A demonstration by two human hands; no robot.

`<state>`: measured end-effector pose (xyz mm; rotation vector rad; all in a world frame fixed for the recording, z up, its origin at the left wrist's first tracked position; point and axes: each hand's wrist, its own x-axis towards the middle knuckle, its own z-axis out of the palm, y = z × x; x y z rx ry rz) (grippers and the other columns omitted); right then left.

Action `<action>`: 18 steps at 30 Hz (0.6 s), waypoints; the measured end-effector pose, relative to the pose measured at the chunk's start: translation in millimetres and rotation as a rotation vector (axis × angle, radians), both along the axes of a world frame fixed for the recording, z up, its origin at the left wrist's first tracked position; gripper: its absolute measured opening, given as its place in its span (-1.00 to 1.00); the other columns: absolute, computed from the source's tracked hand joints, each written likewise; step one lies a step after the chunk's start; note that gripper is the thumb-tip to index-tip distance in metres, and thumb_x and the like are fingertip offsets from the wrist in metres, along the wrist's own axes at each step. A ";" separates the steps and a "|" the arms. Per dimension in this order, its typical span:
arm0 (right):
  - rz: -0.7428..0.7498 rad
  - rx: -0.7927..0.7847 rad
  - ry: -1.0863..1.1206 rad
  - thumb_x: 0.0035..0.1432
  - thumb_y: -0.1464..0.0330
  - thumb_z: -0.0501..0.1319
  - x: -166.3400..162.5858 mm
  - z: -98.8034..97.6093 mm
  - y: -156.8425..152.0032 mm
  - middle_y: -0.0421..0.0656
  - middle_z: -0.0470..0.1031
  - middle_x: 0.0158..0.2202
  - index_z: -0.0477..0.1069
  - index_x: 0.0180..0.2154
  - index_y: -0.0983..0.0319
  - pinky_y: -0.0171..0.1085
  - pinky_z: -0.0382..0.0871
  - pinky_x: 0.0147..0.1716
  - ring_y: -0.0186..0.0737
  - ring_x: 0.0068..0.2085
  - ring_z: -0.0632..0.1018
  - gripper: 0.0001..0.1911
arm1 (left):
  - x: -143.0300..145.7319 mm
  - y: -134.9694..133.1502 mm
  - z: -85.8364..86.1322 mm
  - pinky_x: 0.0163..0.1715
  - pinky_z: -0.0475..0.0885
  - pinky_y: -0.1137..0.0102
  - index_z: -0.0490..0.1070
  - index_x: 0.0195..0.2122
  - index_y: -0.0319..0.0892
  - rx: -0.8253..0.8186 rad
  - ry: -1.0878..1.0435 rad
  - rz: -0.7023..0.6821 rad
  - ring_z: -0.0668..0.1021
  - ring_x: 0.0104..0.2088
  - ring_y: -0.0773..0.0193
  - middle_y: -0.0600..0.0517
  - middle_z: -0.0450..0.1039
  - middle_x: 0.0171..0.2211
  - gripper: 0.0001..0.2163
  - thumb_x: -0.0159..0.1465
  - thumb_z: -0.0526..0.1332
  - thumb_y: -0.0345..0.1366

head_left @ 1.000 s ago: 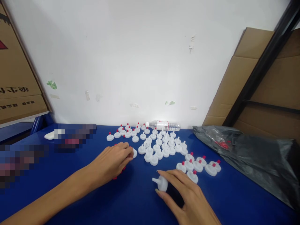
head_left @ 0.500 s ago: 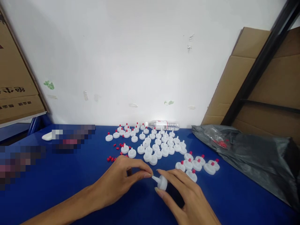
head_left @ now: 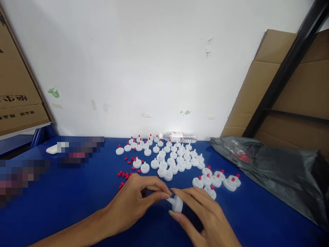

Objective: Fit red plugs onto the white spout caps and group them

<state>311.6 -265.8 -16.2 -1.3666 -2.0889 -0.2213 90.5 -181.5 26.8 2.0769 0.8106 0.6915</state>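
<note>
My right hand [head_left: 205, 212] grips a white nozzle cap [head_left: 178, 204] by its round base, between thumb and fingers. The cap is tilted on its side, its spout pointing left. At the spout's tip, my left hand [head_left: 146, 193] is closed in a pinch. Whatever sits between those fingertips is hidden. Beyond the left hand lie small loose red tips [head_left: 124, 175]. Several white nozzle caps without red tips [head_left: 173, 168] stand in the middle of the table. To the right, a group of caps [head_left: 216, 181] carries red tips.
More red-tipped caps [head_left: 128, 147] stand at the back left of the blue table [head_left: 89, 192]. A clear bottle [head_left: 177, 137] lies against the wall. On the right is a dark plastic bag [head_left: 282, 168] under a small clear bag. Cardboard [head_left: 20, 79] flanks the left.
My left hand has shifted slightly right, and its fingertips now cover the spout's tip. More loose red tips show behind it. The right hand keeps its hold on the cap.
</note>
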 end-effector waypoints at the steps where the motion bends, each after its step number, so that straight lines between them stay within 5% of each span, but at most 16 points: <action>1: -0.011 0.010 0.009 0.30 0.17 0.28 0.1 -0.5 -0.9 -0.11 0.61 0.01 0.45 0.17 0.07 -0.15 0.59 -0.01 -0.04 0.00 0.64 -0.57 | 0.1 -0.3 0.2 -0.43 0.34 0.46 0.64 -0.21 -0.07 0.002 -0.004 0.005 0.61 -0.36 0.30 0.08 0.67 -0.28 -0.79 0.38 0.26 -0.11; 8: -0.015 0.032 0.065 0.33 0.18 0.25 -0.8 2.2 -1.1 -0.15 0.61 0.00 0.45 0.15 0.05 -0.14 0.57 0.01 -0.06 -0.01 0.63 -0.61 | -0.3 -2.7 6.0 -0.40 0.40 0.49 0.63 -0.18 -0.08 -0.072 -0.042 -0.008 0.64 -0.32 0.29 0.08 0.68 -0.29 -0.84 0.36 0.29 -0.16; 18: 0.010 0.081 0.075 0.35 0.17 0.22 -1.8 4.4 -1.8 -0.14 0.62 -0.04 0.44 0.15 0.06 -0.17 0.57 0.00 -0.08 -0.05 0.64 -0.62 | -2.7 0.8 -0.3 -0.40 0.39 0.51 0.61 -0.18 -0.08 0.121 0.069 -0.058 0.60 -0.36 0.32 0.10 0.65 -0.30 -0.83 0.39 0.25 -0.17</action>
